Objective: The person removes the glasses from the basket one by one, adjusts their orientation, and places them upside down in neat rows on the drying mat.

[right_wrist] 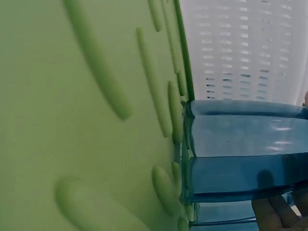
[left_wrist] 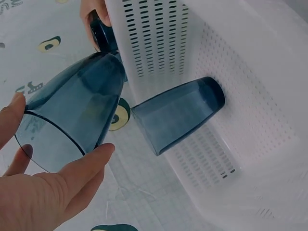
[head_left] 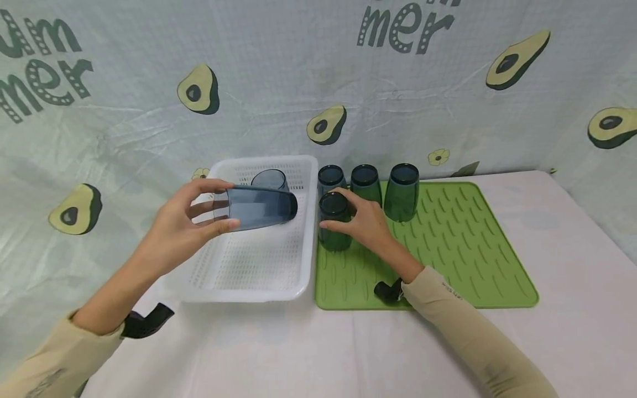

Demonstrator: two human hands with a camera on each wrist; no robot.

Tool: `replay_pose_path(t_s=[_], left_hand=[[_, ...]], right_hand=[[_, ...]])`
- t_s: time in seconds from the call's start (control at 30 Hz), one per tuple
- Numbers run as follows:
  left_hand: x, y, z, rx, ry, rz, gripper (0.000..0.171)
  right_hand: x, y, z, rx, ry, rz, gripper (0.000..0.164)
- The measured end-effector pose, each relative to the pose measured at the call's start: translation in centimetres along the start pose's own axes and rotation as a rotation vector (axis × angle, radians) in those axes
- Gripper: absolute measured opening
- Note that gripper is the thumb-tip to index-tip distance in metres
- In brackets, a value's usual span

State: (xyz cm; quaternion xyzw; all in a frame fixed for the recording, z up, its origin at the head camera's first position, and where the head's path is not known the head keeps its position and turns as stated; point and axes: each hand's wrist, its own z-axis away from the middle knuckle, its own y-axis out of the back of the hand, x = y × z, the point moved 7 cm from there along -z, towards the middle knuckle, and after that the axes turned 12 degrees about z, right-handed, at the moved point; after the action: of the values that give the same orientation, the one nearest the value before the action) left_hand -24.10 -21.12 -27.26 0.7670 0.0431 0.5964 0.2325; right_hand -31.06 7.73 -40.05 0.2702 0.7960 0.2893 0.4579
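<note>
Hands (head_left: pixel 181 224) gripping glasses (head_left: pixel 261 209), another glass (head_left: pixel 269 178) in basket (head_left: pixel 307 243), partly hidden — head view

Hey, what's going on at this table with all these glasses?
A person's left grip holds a blue glass sideways above the white basket, where another glass sits. Their right grip is on an upside-down glass on the green mat, right beside the basket. Three more upturned glasses stand toward the mat's far side.

"um" over "mer" (head_left: pixel 50 83) on the backdrop cloth (head_left: pixel 144 55), beyond and left of the left hand (head_left: pixel 180 220), another "mer" (head_left: pixel 404 27) beyond the right hand (head_left: pixel 367 222), unreadable print (head_left: pixel 452 290) on its sleeve (head_left: pixel 465 326)
</note>
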Motion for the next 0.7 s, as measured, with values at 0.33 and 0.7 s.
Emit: replay_pose_path(t_s=[0.33, 0.7], left_hand=[[0.3, -1.4, 0.3, -0.041, -0.07, 0.103, 0.058], [-1.0, -2.6, 0.3, -0.079, -0.008, 0.502, 0.045]], right_hand=[[-0.4, -0.2, 0.2, -0.03, -0.021, -0.027, 0.082], [-3.2, 3.7, 0.1, 0.191, 0.29, -0.119, 0.073]])
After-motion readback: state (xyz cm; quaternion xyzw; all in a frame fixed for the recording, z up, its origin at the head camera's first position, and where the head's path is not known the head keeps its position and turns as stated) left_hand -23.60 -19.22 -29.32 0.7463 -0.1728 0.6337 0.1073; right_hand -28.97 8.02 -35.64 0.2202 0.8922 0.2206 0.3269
